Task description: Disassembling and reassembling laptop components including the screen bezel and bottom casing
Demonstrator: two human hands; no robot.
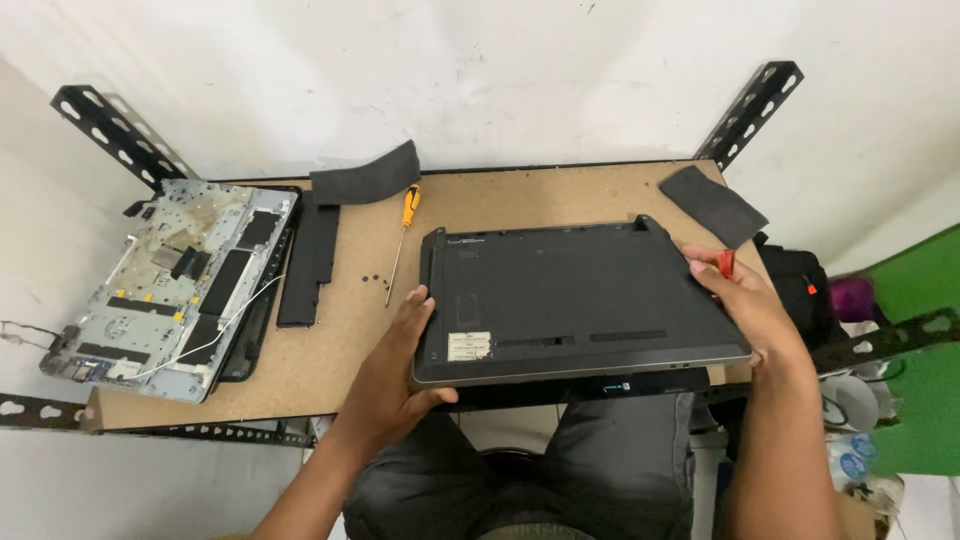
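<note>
Dark laptop, underside up, is held at the counter front edge: left hand clamped on its 9 o'clock edge, right hand on 3 o'clock. Repositioning step, judged; next, screws must be located, screwdriver fetched from 11 o'clock. Red item by right fingers is possibly a tool; hidden.

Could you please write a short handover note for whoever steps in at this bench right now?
Left hand: grips the left edge of the black laptop base, which lies underside up at the front of the bench.
Right hand: holds the right edge, with a small red tool at the fingers.
Orange-handled screwdriver and a few loose screws lie left of the laptop.
Done: a second, opened chassis and a long black battery are set aside at left.
Left: the bottom cover looks still on.
</note>
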